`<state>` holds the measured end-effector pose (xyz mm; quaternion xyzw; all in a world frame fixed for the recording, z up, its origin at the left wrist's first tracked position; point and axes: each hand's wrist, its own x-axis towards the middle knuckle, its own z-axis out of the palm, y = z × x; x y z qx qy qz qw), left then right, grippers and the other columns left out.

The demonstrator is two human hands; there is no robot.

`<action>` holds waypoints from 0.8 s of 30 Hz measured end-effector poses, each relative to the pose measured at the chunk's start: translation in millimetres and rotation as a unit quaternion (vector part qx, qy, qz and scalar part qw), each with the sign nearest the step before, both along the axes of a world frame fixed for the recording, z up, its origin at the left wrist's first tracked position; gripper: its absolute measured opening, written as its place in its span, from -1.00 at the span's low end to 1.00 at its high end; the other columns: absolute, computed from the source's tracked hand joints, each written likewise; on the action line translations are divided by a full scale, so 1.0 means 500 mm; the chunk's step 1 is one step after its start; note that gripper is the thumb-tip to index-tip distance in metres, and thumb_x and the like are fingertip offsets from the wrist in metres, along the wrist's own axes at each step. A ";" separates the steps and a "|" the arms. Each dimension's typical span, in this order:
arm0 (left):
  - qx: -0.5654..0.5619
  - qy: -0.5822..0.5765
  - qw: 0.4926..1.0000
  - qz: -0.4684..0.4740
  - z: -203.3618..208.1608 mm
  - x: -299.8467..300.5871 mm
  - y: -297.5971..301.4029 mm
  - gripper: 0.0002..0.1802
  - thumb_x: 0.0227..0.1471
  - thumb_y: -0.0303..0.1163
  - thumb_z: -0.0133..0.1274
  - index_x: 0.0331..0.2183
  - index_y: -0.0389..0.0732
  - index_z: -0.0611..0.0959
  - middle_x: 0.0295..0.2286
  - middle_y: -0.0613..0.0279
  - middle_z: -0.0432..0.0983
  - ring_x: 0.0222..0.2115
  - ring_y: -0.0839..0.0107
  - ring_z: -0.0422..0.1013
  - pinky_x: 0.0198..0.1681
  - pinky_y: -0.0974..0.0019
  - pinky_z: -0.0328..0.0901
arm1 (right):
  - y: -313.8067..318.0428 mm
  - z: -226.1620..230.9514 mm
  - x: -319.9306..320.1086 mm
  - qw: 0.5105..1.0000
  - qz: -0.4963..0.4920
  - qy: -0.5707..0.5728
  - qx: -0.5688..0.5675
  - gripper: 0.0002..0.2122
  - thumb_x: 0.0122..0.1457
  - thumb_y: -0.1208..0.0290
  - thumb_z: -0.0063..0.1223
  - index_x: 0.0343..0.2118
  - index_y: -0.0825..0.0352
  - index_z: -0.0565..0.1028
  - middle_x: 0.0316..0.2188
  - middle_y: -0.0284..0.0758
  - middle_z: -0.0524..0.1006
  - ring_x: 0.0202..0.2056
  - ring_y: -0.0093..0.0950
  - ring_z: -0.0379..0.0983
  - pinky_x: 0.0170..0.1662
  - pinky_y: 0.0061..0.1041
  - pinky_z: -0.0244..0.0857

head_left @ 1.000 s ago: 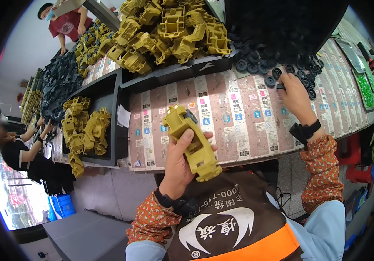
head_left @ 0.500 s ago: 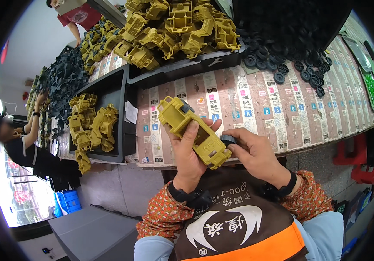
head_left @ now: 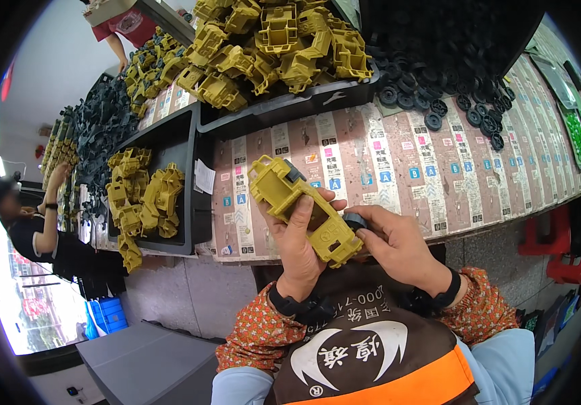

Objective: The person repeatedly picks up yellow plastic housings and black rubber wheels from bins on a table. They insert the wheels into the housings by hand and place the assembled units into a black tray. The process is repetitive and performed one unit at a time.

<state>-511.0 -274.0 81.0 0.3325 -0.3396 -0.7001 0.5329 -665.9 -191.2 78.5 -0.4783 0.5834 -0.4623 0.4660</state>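
Above the table's near edge, my left hand (head_left: 298,233) is wrapped round a mustard-yellow plastic toy truck body (head_left: 278,190), which lies tilted with its open cab side up. One black wheel (head_left: 295,173) sits on the far side of the body near its upper end. My right hand (head_left: 398,243) pinches another black wheel (head_left: 355,220) between thumb and fingers, up against the side of the lower end of the body. Whether that wheel is seated on it is hidden by the fingers.
A black crate (head_left: 290,111) heaped with yellow truck bodies (head_left: 280,30) stands beyond my hands. Left of it, another black tray (head_left: 192,202) holds several bodies. Loose black wheels (head_left: 432,121) spill across the patterned table (head_left: 452,196) at the back right. Co-workers (head_left: 37,233) are at the left.
The truck body and both my hands have shifted slightly right and down. The right hand still presses the wheel to the body. At the left, the co-worker has raised an arm.
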 end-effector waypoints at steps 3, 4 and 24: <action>-0.028 0.006 1.000 0.006 -0.003 0.000 -0.003 -0.65 0.29 -0.36 0.12 0.04 -0.16 0.43 -0.24 0.04 0.60 -0.27 0.18 0.62 -0.18 0.15 0.55 | 0.006 -0.001 0.003 0.999 0.018 -0.011 -0.047 -0.56 0.15 0.64 -0.05 0.14 0.44 0.45 -0.31 0.06 0.61 -0.38 -0.17 0.64 -0.27 -0.34 0.47; -0.029 0.020 0.999 0.004 -0.003 0.000 -0.005 -0.59 0.28 -0.42 0.11 0.09 -0.12 0.36 -0.24 0.04 0.59 -0.28 0.20 0.61 -0.19 0.15 0.56 | 0.008 -0.010 0.002 0.998 0.027 -0.022 -0.051 -0.53 0.11 0.66 -0.07 0.15 0.46 0.43 -0.30 0.08 0.60 -0.36 -0.12 0.64 -0.26 -0.33 0.47; -0.079 0.014 0.997 -0.002 -0.027 -0.009 0.001 -0.42 0.26 -0.56 0.10 0.20 -0.04 0.25 -0.24 0.05 0.55 -0.27 0.21 0.58 -0.19 0.11 0.57 | 0.023 0.026 0.024 0.994 0.062 -0.086 -0.004 -0.34 -0.03 0.66 -0.11 0.26 0.59 0.26 -0.16 0.13 0.60 -0.10 -0.15 0.65 -0.06 -0.35 0.56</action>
